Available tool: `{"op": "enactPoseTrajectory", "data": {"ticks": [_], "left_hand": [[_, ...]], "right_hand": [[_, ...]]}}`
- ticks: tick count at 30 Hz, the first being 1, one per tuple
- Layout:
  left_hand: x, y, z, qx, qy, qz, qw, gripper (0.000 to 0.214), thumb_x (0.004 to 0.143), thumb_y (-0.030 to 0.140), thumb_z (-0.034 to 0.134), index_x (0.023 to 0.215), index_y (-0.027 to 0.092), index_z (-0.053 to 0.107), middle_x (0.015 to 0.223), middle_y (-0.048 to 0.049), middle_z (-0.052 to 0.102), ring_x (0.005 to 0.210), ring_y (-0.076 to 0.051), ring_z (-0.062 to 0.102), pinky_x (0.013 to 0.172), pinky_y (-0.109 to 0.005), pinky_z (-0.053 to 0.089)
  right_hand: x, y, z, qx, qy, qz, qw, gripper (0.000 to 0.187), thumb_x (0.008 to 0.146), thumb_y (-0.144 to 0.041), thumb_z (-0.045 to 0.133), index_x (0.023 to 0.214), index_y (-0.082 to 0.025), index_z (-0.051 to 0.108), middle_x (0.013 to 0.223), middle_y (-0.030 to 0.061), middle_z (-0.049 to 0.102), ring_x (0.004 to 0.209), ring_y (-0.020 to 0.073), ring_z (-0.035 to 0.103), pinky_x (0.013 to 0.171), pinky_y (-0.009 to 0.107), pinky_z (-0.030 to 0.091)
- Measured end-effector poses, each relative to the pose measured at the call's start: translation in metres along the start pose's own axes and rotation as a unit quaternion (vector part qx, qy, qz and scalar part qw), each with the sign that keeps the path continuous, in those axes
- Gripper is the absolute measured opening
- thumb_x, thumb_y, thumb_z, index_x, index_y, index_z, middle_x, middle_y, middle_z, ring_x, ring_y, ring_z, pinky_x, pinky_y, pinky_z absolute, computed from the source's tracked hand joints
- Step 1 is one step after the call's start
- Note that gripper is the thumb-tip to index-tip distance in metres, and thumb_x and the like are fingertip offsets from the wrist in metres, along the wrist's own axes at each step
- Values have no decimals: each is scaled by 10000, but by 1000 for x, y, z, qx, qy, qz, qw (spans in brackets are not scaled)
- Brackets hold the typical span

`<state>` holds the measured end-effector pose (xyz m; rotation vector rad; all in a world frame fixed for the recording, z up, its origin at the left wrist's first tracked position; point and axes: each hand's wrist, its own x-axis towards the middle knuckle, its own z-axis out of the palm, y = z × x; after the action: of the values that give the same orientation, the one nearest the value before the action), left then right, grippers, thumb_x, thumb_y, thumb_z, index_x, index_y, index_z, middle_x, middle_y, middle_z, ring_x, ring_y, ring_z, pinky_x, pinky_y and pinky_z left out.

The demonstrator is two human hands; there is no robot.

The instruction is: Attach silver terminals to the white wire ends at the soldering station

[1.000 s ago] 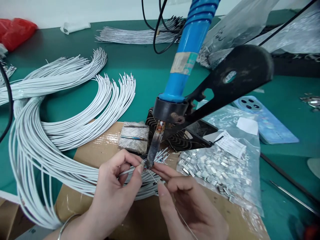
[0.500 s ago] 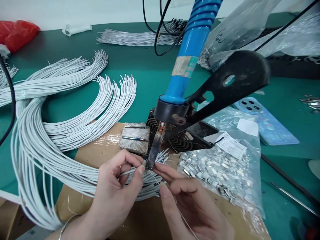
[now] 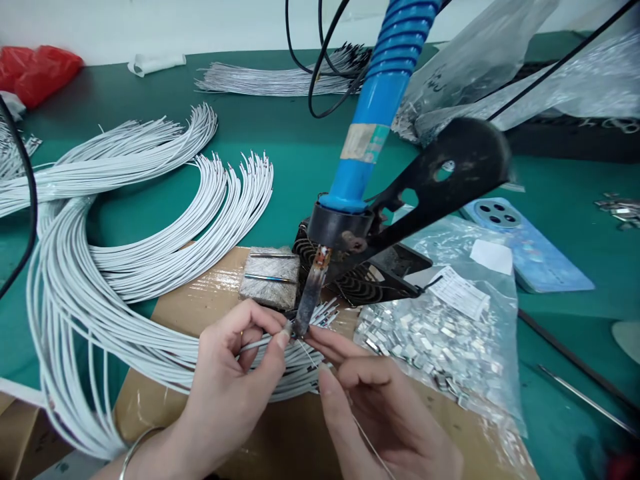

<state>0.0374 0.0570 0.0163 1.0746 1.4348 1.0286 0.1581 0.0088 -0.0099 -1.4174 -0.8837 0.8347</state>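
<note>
My left hand (image 3: 237, 380) is closed, pinching the end of a white wire (image 3: 253, 344) between thumb and fingertips right beside the soldering iron's tip. My right hand (image 3: 383, 410) is closed on a thin strand of solder wire (image 3: 367, 440), which runs up from the palm to the tip. The fingertips of that hand reach close to the tip, and what they touch there is too small to make out. The blue-handled soldering iron (image 3: 373, 117) points downward in a black stand (image 3: 440, 180). Under both hands lies a bundle of white wires (image 3: 165, 357).
A grey block with two metal rods (image 3: 270, 277) sits behind my left hand. To the right are a clear bag of small metal pieces (image 3: 435, 350), a blue phone (image 3: 545, 253) and a thin metal tool (image 3: 585, 400). More white wires (image 3: 135, 160) curve at left on the green table (image 3: 295, 153).
The camera view has shifted slightly. Both hands hold nearly the same position at the iron's tip, and no grip has visibly changed.
</note>
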Motion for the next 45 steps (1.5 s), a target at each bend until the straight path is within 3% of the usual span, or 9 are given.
{"op": "enactPoseTrajectory", "data": {"ticks": [9, 15, 19, 25, 35, 45], "left_hand": [[2, 1, -2, -17, -12, 15, 1000, 115, 835, 144, 745, 757, 181, 669, 810, -30, 757, 684, -124, 670, 605, -169, 509], [3, 3, -1, -9, -5, 15, 1000, 117, 803, 138, 749, 733, 171, 661, 803, -29, 746, 594, -88, 601, 528, -148, 450], [3, 4, 0, -13, -2, 25, 1000, 110, 798, 140, 747, 725, 163, 667, 800, -38, 751, 621, -100, 641, 557, -149, 487], [2, 4, -1, -14, -10, 20, 1000, 118, 807, 140, 745, 731, 165, 659, 773, -33, 749, 623, -100, 630, 559, -146, 484], [1, -2, -3, -1, -12, 28, 1000, 129, 838, 131, 752, 764, 192, 664, 827, -24, 765, 670, -113, 659, 567, -161, 476], [-2, -12, -5, -18, -8, 46, 999, 150, 934, 125, 702, 804, 198, 693, 894, -6, 766, 741, -96, 689, 651, -132, 509]], "right_hand": [[1, -1, 1, 1, 6, -5, 1000, 192, 913, -139, 737, 768, -232, 652, 1112, 63, 860, 959, 191, 839, 869, 232, 652], [0, -1, 0, -8, 11, -7, 1000, 184, 912, -149, 747, 775, -236, 660, 1111, 66, 862, 960, 189, 841, 860, 223, 661], [0, -1, 1, -5, 9, -11, 1000, 182, 914, -144, 745, 777, -233, 665, 1110, 77, 861, 961, 198, 842, 864, 244, 670], [1, -3, 3, 8, 12, 5, 1000, 179, 900, -158, 775, 778, -250, 682, 1091, 27, 865, 954, 162, 835, 840, 193, 657], [1, -1, 1, 14, 7, 5, 1000, 170, 897, -156, 784, 785, -241, 689, 1112, 62, 865, 952, 194, 841, 808, 216, 669], [1, 1, 1, 41, -10, 8, 999, 178, 924, -143, 750, 798, -243, 674, 1127, 35, 858, 1008, 162, 826, 882, 199, 632]]}}
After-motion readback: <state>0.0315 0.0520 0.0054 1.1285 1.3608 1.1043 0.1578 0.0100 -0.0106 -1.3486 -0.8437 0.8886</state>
